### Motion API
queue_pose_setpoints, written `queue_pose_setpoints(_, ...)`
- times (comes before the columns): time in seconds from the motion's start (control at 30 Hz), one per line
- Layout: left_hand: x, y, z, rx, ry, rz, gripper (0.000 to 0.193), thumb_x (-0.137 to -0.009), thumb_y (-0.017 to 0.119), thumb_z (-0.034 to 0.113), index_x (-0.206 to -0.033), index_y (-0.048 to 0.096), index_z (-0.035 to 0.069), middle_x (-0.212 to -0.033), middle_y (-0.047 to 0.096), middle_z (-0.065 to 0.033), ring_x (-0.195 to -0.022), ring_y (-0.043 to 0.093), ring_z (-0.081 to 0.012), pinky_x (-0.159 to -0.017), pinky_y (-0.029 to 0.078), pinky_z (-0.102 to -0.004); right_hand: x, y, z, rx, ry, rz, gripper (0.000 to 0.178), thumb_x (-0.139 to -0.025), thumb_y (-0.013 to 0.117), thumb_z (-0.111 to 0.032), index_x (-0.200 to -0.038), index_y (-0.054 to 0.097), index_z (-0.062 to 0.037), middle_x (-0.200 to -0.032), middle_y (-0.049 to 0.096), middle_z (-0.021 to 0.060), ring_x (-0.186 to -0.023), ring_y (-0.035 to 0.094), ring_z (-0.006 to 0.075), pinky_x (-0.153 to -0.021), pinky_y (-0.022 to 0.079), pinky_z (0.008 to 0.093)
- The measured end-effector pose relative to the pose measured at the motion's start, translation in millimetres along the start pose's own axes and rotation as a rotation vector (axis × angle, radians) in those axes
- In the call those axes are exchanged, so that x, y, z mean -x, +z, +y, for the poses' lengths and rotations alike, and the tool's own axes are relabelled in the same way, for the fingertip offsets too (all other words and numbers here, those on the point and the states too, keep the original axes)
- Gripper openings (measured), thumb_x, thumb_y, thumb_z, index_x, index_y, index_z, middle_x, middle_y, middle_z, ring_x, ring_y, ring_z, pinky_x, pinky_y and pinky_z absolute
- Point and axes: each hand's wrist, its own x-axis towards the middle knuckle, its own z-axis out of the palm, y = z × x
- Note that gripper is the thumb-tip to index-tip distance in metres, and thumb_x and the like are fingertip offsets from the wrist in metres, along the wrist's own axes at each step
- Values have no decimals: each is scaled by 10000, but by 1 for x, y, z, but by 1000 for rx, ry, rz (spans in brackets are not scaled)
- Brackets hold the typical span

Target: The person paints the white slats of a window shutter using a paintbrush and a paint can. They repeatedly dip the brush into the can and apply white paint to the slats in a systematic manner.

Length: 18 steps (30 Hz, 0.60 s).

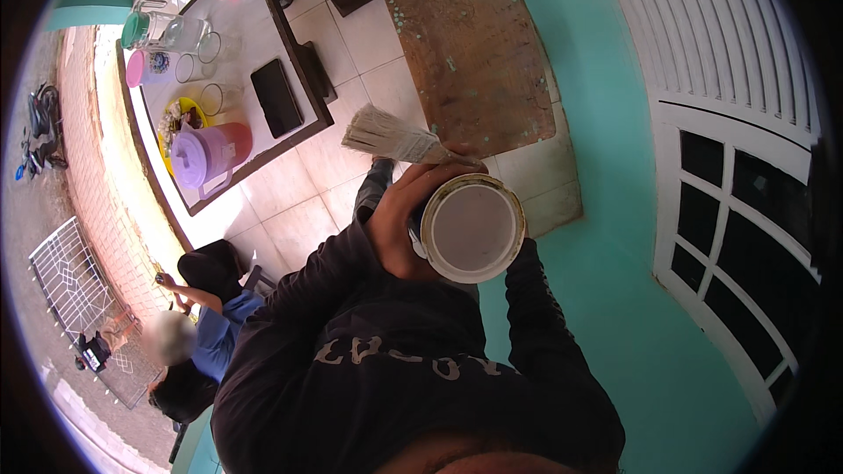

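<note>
Left hand [397, 226] is curled round a white bucket [474, 230], pale inside with a grubby rim [518, 233], in front of the torso [404, 386]. It mostly blocks the right hand [526, 226], so can't tell that grip. Scruffy paintbrush [386, 135] pokes out alongside. Paint-speckled board [474, 53] beyond, pitcher-laden table [246, 39] left.

Brush [391, 135] left of bucket [471, 276], perhaps touching
</note>
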Motion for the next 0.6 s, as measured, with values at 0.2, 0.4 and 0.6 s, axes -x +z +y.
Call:
queue_pose_setpoints(0.2, -6, 10, -96, -50, -152, 104, 863, -608, 883, 103, -1371, 490, 5, -1454, 481, -225, -1409, 421, -385, -1144, 381, -483, -143, 61, -11, -123, 153, 92, 472, -921, 721, -371, -1243, 606, -45, -1019, 616, 87, -877, 596, 205, -783, 527, 402)
queue_pose_setpoints(0.4, 15, 54, -159, 172, -261, 226, 887, -706, 853, 62, -1440, 357, 92, -1542, 318, -262, -1357, 476, -403, -1102, 470, -460, -208, 83, -31, -504, -31, -51, 711, -928, 697, -459, -1461, 445, -62, -1348, 541, 119, -1215, 530, 275, -1033, 442, 457)
queue_pose_setpoints(0.6, 29, 91, -172, -44, -165, 308, 723, -860, 719, 49, -1460, 317, 65, -1512, 389, -256, -1350, 495, -350, -1117, 454, -403, -228, 99, -30, -594, -201, -204, 734, -923, 698, -477, -1478, 440, -72, -1446, 513, 99, -1325, 493, 272, -1072, 426, 464)
